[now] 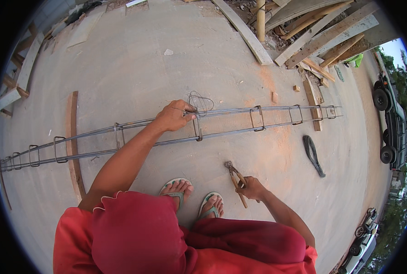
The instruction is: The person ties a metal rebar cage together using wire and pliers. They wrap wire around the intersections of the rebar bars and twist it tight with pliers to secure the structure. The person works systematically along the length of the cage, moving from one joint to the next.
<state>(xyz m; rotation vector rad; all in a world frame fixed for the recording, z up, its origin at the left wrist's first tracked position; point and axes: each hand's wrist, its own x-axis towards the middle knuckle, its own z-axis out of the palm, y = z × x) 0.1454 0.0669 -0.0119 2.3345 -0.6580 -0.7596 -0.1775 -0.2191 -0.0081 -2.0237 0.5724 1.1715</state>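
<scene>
- The left hand (pixel 173 115) is reaching out and gripping the top bar of a long rebar cage (pixel 176 130), fingers closed round it right next to one of the square stirrups (pixel 197 126).
- A loose loop of thin tie wire (pixel 200 101) is sticking up just beside that hand, touching the cage at the same spot.
- The right hand (pixel 251 188) is hanging lower and closer to the body, closed around the handles of a pair of pincers (pixel 235 176). The pincer head is pointing up toward the cage but staying well apart from it; can't tell if the jaws are pinching anything.
- The cage is lying across the concrete slab (pixel 167 68) from its left edge nearly to its right edge, propped on a wooden plank (pixel 73 141) on the left and another short board (pixel 313 102) on the right.
- A dark coil of wire (pixel 312 154) is lying on the slab toward the right edge, below the cage.
- Both feet in green flip-flops (pixel 192 198) are standing on the slab just under the cage, between the two hands.
- A pile of timber boards (pixel 313 32) is sitting at the far right corner of the slab, and parked vehicles (pixel 388 123) are showing past the right edge.
</scene>
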